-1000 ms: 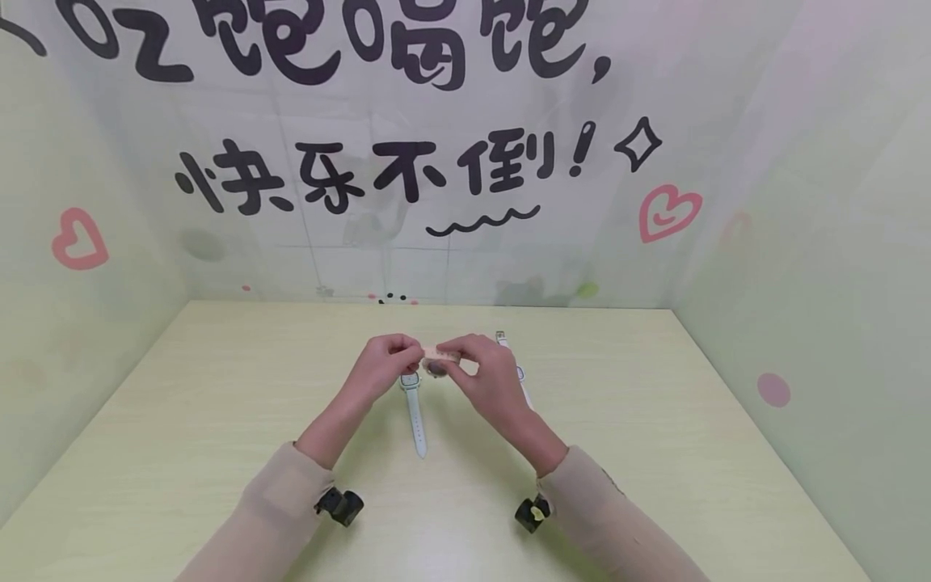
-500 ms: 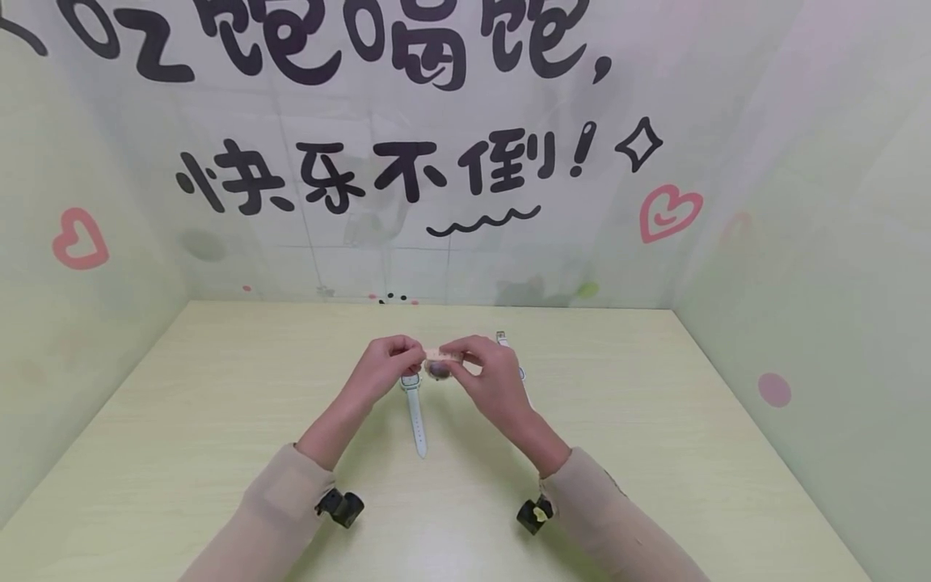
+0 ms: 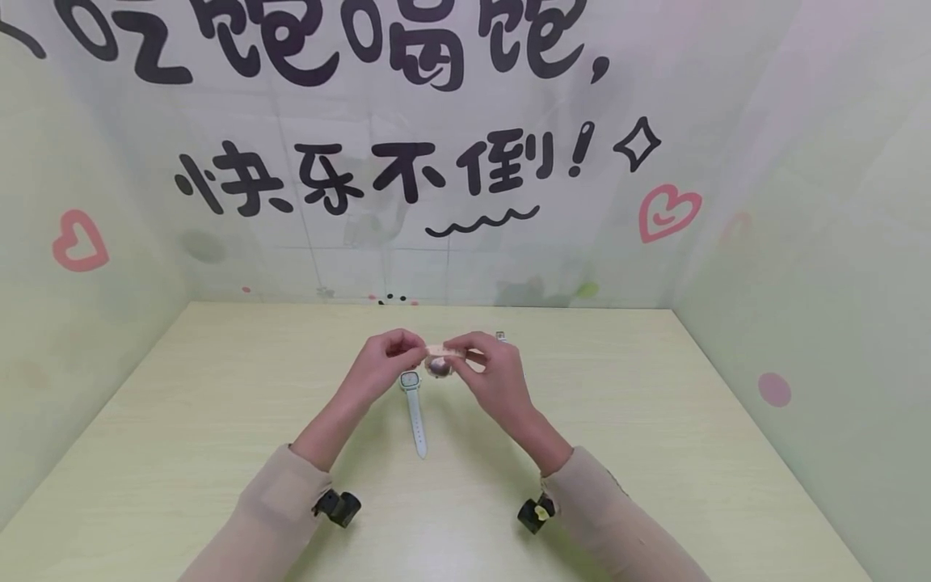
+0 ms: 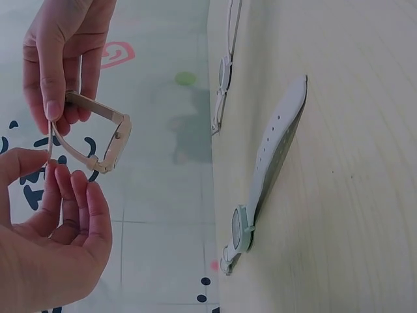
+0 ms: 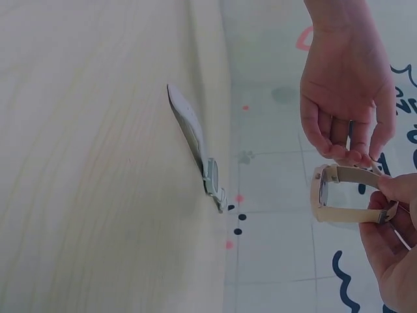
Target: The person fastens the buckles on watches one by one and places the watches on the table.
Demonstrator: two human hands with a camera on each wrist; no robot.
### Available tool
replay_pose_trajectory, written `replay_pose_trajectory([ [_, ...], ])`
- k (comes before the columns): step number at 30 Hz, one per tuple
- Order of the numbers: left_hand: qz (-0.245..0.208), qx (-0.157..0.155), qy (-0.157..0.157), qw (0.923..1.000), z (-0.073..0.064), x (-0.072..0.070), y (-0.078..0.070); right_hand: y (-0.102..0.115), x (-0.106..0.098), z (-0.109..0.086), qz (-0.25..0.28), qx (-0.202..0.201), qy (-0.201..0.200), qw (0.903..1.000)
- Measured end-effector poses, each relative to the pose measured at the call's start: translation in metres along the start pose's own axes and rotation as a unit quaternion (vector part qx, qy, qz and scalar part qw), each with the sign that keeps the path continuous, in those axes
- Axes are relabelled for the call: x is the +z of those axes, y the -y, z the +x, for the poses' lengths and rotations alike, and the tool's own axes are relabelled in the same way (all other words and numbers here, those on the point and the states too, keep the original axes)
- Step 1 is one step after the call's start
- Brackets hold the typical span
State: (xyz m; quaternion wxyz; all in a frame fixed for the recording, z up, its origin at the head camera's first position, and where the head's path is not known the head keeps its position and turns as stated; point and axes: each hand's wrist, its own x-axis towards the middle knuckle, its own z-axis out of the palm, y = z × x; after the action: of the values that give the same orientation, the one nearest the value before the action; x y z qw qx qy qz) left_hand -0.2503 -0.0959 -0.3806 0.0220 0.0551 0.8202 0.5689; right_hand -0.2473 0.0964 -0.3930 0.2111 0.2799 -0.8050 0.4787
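Your left hand (image 3: pixel 381 364) and right hand (image 3: pixel 494 373) moved a bit, pinching the peach watch (image 3: pixel 440 368); wrist views show room below.

The watch strap (image 5: pixel 348 215) looks matt, the table (image 3: pixel 218 404) wooden.

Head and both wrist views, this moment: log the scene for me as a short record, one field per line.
Held item: cream-strapped watch, off the table
Left hand: pinches a strap end
Right hand: grips the strap on the opposite side
Strap shape: bent round in a loop; whether buckled, cannot tell
On the table: light-blue watch, strap pointing toward the person; white watch, mostly hidden behind the right hand in the head view
Backdrop: pale, with black lettering
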Motion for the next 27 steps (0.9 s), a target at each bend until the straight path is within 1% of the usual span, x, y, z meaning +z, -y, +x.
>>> replay_pose_trajectory([
  [4, 0.009, 0.024, 0.004, 0.9997, -0.002, -0.002, 0.001, 0.000, -0.001, 0.000, 0.010, 0.002, 0.000, 0.9999],
  [7, 0.017, 0.034, 0.007, 0.9992, -0.002, -0.003, 0.004, 0.000, -0.002, 0.000, 0.012, 0.009, -0.001, 0.9999],
  [12, 0.014, 0.049, 0.020, 0.9985, -0.001, -0.004, 0.008, -0.001, -0.004, 0.001, 0.011, 0.018, -0.001, 0.9998],
  [20, 0.016, 0.080, 0.041, 0.9959, -0.001, -0.001, 0.012, -0.002, -0.004, 0.000, 0.022, 0.021, -0.003, 0.9995],
  [27, 0.032, 0.095, 0.037, 0.9943, -0.001, 0.003, 0.012, -0.003, -0.003, 0.001, 0.033, 0.023, -0.005, 0.9992],
])
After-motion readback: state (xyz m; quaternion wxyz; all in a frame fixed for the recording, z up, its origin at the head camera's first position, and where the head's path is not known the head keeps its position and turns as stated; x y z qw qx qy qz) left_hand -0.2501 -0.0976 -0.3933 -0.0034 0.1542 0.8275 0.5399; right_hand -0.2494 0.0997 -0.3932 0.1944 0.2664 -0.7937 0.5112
